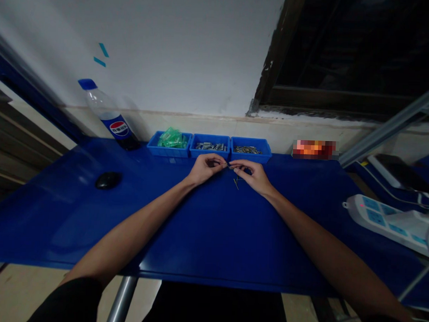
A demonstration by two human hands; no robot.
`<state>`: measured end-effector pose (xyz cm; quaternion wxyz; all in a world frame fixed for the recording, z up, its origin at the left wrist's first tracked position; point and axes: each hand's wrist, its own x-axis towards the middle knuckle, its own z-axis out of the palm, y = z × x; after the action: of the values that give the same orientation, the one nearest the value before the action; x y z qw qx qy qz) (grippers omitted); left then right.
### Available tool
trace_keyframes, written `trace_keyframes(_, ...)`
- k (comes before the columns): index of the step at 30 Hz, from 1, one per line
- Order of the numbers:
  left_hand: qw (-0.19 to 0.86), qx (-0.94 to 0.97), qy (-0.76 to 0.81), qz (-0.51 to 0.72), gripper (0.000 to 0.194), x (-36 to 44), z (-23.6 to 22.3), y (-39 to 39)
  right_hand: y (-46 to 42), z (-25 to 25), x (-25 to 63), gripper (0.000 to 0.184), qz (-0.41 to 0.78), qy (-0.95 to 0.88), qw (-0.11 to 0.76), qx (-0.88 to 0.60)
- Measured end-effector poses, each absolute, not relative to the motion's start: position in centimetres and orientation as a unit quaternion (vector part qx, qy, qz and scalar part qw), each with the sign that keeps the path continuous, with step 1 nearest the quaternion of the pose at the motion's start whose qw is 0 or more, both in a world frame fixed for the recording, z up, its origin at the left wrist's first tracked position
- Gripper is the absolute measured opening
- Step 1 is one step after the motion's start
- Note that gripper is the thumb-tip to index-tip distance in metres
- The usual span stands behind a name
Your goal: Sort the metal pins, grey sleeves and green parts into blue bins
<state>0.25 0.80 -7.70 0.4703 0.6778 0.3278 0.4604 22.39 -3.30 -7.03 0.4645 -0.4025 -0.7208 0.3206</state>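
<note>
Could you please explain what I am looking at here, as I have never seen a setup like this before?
Certainly. There is no machine here: a person is working with two bare hands. The single picture comes from a camera worn on the head, looking forward and down.

The left hand and right hand meet over a blue table, fingertips close together. Something small seems to be pinched there, too tiny to identify. Thin loose pieces lie just below the right hand.

Behind are three blue bins: the left bin has green packets, the middle bin short metallic pieces, and the right bin thin metallic ones.

Further left are a bottle and what looks like a black mouse; a white power strip is at the right.
</note>
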Motion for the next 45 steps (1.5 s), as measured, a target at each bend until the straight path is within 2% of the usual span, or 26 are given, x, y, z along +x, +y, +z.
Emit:
trace_keyframes(6,0.487,0.672,0.324,0.454,0.028,0.2,-7.5,0.8,-3.4,-6.6,22.5,0.018,0.323,-0.732,0.456,-0.389)
trace_keyframes(13,0.515,0.659,0.319,0.446,0.027,0.4,-7.4,0.5,-3.0,-7.0,22.9,0.024,0.445,-0.653,0.49,-0.368)
trace_keyframes(20,0.498,0.673,0.321,0.442,0.025,0.4,-7.8,0.8,-2.9,-7.3,22.8,0.014,0.465,-0.612,0.519,-0.375)
trace_keyframes(25,0.415,0.716,0.342,0.446,0.023,0.5,-7.8,0.6,-2.6,-7.6,23.2,0.02,0.418,-0.616,0.546,-0.384)
trace_keyframes(30,0.259,0.842,0.293,0.372,0.016,0.6,-7.1,-0.3,-2.0,-7.8,23.4,0.055,0.381,-0.61,0.577,-0.388)
trace_keyframes(32,0.226,0.877,0.248,0.344,0.017,0.6,-6.8,-0.7,-1.9,-7.9,23.5,0.062,0.375,-0.605,0.582,-0.394)
trace_keyframes(39,0.19,0.921,0.192,0.281,0.023,0.6,-6.7,-1.1,-2.0,-7.9,23.4,0.055,0.391,-0.592,0.587,-0.39)
trace_keyframes(45,0.211,0.922,0.194,0.261,0.015,0.5,-6.8,-0.9,-2.0,-7.8,23.4,0.054,0.393,-0.591,0.582,-0.397)
